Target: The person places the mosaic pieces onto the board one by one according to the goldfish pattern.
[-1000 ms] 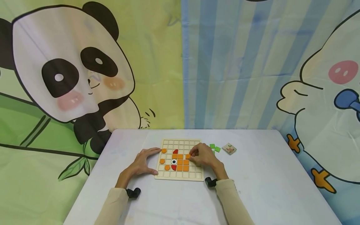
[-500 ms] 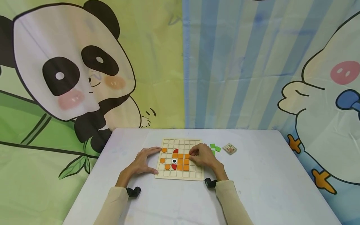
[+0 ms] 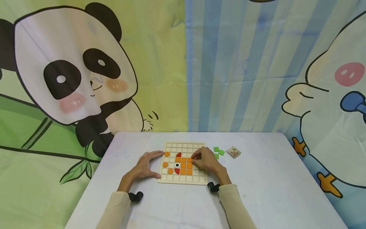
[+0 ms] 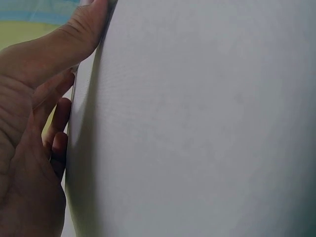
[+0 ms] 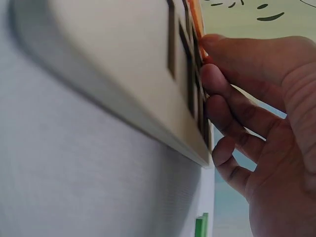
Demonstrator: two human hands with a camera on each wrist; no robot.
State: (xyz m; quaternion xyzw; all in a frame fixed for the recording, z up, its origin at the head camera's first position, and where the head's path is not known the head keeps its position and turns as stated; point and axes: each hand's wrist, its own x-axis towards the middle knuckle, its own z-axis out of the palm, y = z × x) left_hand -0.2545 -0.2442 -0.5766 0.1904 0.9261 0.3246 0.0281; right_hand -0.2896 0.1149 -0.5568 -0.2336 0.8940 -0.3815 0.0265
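A pale wooden grid board [image 3: 183,182] lies on the table, bearing orange square tiles [image 3: 183,165], orange round pieces [image 3: 165,164], red quarter-round pieces [image 3: 177,171] and an eye tile [image 3: 177,165]. My left hand [image 3: 144,166] rests along the board's left side, thumb and fingers spread wide. In the left wrist view the left hand's thumb [image 4: 74,42] lies at the edge. Over the board's right half, my right hand [image 3: 204,158] pinches an orange square tile [image 3: 189,160] in the top row of the orange block. The right wrist view shows its fingertips [image 5: 213,79] close against the grid.
Several green square tiles [image 3: 216,149] lie just right of the board. Beyond them is a small patterned card [image 3: 233,152]. The white table [image 3: 271,184] reaches back to a cartoon-printed curtain [image 3: 228,63].
The right hand has moved slightly left with the orange square tile, which now sits in line with the other orange squares. My left hand has stayed at the board's side.
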